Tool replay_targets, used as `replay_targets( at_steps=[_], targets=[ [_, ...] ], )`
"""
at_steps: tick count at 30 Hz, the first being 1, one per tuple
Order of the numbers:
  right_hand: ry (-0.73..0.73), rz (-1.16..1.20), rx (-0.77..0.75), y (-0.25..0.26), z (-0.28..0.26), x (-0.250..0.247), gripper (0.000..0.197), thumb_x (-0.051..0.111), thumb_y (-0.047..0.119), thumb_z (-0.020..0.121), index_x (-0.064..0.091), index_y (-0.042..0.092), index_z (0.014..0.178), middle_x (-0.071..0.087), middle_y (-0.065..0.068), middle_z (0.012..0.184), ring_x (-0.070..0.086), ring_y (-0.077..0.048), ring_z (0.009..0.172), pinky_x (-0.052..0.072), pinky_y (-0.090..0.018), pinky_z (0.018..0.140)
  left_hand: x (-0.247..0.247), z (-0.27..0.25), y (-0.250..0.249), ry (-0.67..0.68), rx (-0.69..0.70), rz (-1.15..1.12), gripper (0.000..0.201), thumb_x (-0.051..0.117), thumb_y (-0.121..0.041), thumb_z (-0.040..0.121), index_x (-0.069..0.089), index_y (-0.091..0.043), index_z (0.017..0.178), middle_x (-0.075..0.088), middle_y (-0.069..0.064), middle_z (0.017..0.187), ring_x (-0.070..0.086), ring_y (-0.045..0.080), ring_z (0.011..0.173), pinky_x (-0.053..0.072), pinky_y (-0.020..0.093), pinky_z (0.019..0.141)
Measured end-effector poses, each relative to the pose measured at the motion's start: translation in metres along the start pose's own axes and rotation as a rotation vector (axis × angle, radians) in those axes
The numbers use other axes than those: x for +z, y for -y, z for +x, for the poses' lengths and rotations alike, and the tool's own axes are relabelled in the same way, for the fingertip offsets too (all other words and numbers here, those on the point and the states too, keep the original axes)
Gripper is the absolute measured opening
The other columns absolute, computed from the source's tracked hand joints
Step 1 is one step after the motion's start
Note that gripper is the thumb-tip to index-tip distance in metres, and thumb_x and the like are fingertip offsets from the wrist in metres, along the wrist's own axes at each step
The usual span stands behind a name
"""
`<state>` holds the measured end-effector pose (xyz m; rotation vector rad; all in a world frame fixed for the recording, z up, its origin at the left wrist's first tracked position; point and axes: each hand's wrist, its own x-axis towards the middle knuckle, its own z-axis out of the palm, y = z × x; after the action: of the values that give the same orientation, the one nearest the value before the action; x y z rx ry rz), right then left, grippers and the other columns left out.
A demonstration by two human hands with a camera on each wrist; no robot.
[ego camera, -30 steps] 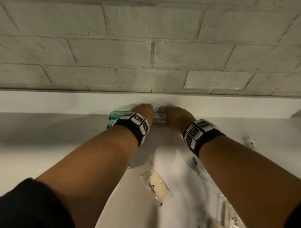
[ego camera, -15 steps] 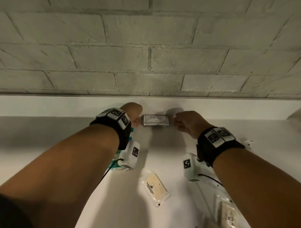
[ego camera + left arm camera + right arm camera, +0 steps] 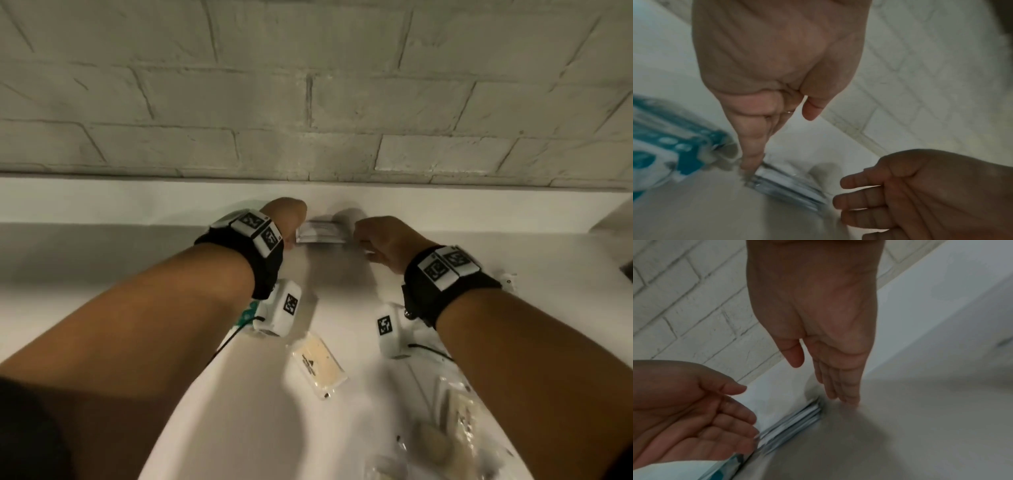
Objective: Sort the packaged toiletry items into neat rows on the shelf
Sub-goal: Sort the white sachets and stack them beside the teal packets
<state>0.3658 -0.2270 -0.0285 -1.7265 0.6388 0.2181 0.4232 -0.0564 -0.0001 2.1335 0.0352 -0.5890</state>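
Observation:
A small stack of silvery white sachets (image 3: pixel 321 232) (image 3: pixel 785 186) (image 3: pixel 795 421) lies flat at the back of the white shelf (image 3: pixel 342 294), against its rear lip. My left hand (image 3: pixel 291 219) (image 3: pixel 756 152) stands at the stack's left end, fingers straight and pointing down, their tips touching it. At the stack's right end my right hand (image 3: pixel 375 240) (image 3: pixel 840 394) has straight fingers that touch the shelf just beside it. A teal and white packet (image 3: pixel 674 146) (image 3: pixel 247 317) lies left of the stack, mostly under my left forearm.
A clear packet with a cream bar (image 3: pixel 317 363) lies mid-shelf between my forearms. More clear packets (image 3: pixel 459 421) lie at the lower right, partly under my right arm. A small white item (image 3: pixel 508 281) sits far right. A grey brick wall (image 3: pixel 308 102) rises behind the shelf.
A second ago both hands covered the sachets at the back. They have drawn apart to either end, so the stack shows between them, and the wrists have lifted slightly.

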Motion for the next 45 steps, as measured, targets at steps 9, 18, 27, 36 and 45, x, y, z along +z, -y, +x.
replay_targets(
  at_steps=[9,18,27,36,45],
  targets=[
    [-0.034,-0.278,-0.12,-0.037,-0.109,-0.079,0.024,0.063,0.016,0.089,0.067,0.02,0.112,0.07,-0.001,0.108,0.066,-0.017,0.106,0.05,-0.033,0.096,0.037,-0.084,-0.002,-0.012,0.377,0.515,0.063,0.052,-0.054,0.079,0.053,-0.021,0.134,0.048,0.004,0.143,0.047,0.024,0.13,0.037,0.03,0.107],
    [0.053,-0.696,-0.151,-0.115,-0.226,-0.116,0.022,0.068,0.022,0.084,0.071,0.031,0.104,0.07,0.005,0.102,0.064,-0.013,0.091,0.048,-0.022,0.073,0.112,-0.175,0.04,0.466,0.723,0.854,0.033,0.052,-0.045,0.091,0.06,-0.038,0.122,0.057,-0.012,0.132,0.051,0.005,0.107,0.04,0.028,0.094],
    [0.107,-1.063,-0.17,-0.17,-0.309,-0.105,0.033,0.078,0.038,0.068,0.054,0.03,0.091,0.046,0.013,0.09,0.05,-0.013,0.079,0.043,-0.029,0.068,0.13,-0.224,0.074,0.593,0.946,1.153,0.044,0.04,-0.045,0.095,0.063,-0.023,0.125,0.055,-0.003,0.135,0.047,0.018,0.127,0.037,0.034,0.106],
    [0.267,-1.376,-0.102,-0.205,-0.35,-0.083,0.039,0.075,0.032,0.074,0.047,0.021,0.099,0.055,0.003,0.099,0.056,-0.02,0.089,0.042,-0.034,0.069,0.137,-0.275,0.091,0.338,0.928,1.015,0.023,0.049,-0.042,0.091,0.057,-0.025,0.078,0.058,-0.008,0.079,0.055,0.014,0.074,0.044,0.03,0.062],
    [0.072,-1.07,-0.156,-0.18,-0.324,-0.126,0.016,0.061,0.031,0.088,0.053,0.017,0.09,0.058,-0.001,0.105,0.054,-0.017,0.083,0.044,-0.03,0.066,0.164,-0.3,0.1,0.214,0.774,1.19,0.038,0.056,-0.046,0.087,0.052,-0.02,0.114,0.057,0.001,0.11,0.058,0.023,0.097,0.037,0.029,0.068]
  ],
)
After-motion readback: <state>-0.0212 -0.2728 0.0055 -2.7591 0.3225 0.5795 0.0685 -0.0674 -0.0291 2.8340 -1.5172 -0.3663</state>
